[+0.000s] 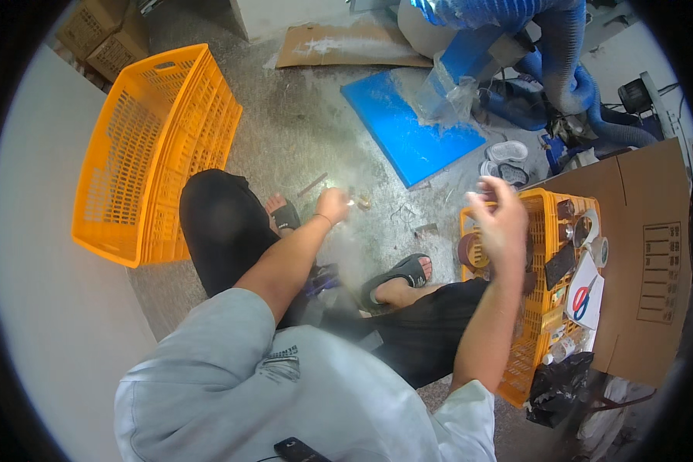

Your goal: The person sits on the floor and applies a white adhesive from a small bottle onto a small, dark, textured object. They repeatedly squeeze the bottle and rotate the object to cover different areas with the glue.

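Observation:
My left hand (pixel 333 205) is out in front of my knees, its fingers closed. A small pale and brownish thing (pixel 364 203) shows just beyond the fingertips; haze and its size keep me from telling what it is or whether I grip it. Raised beside the orange crate (pixel 545 202) on the right is my right hand (pixel 502 223). Its thumb and fingers are bent but apart, and I see nothing between them. Below this hand's fingers, a round reddish-brown ring-shaped thing (pixel 467 251) sits at the crate's near side.
Red and blue scissors (pixel 583 299), tape rolls (pixel 583 229) and a plastic bottle (pixel 560 351) lie on the right crate. Stacked orange crates (pixel 202 115) stand left. A blue slab (pixel 408 138), grey shoes (pixel 507 152) and blue hoses (pixel 566 69) are ahead; a cardboard sheet (pixel 635 254) stands right.

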Available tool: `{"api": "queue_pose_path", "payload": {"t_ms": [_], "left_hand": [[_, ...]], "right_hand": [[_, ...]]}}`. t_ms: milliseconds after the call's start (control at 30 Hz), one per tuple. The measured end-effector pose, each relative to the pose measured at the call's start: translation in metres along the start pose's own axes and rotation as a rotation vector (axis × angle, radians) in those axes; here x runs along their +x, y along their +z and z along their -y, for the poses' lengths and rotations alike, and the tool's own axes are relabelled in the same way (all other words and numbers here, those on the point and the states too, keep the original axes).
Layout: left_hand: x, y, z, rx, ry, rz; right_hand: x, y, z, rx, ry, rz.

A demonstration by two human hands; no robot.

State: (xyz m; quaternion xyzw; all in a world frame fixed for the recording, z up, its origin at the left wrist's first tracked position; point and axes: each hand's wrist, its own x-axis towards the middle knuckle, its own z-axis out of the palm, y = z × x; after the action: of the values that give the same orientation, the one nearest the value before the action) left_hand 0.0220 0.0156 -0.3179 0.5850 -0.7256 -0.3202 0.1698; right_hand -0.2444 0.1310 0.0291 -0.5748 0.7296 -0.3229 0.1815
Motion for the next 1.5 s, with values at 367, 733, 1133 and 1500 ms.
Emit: {"api": "queue_pose_path", "payload": {"t_ms": [367,733,1133,1500], "left_hand": [[-0.014,0.018,0.028,-0.023,-0.164,0.096],[-0.012,0.079,0.032,-0.069,-0.040,0.455],[0.153,-0.171,-0.018,0.281,0.162,0.150],[0.164,-0.481,0.170,0.854,-0.037,-0.384]], "right_hand": [[0.019,0.055,-0.026,-0.220,-0.028,0.278],[0.023,0.040,-0.021,-0.212,0.103,0.297],[0.018,0.050,-0.007,-0.236,-0.099,0.331],[0.005,0.022,-0.008,-0.133,-0.204,0.429]]}}
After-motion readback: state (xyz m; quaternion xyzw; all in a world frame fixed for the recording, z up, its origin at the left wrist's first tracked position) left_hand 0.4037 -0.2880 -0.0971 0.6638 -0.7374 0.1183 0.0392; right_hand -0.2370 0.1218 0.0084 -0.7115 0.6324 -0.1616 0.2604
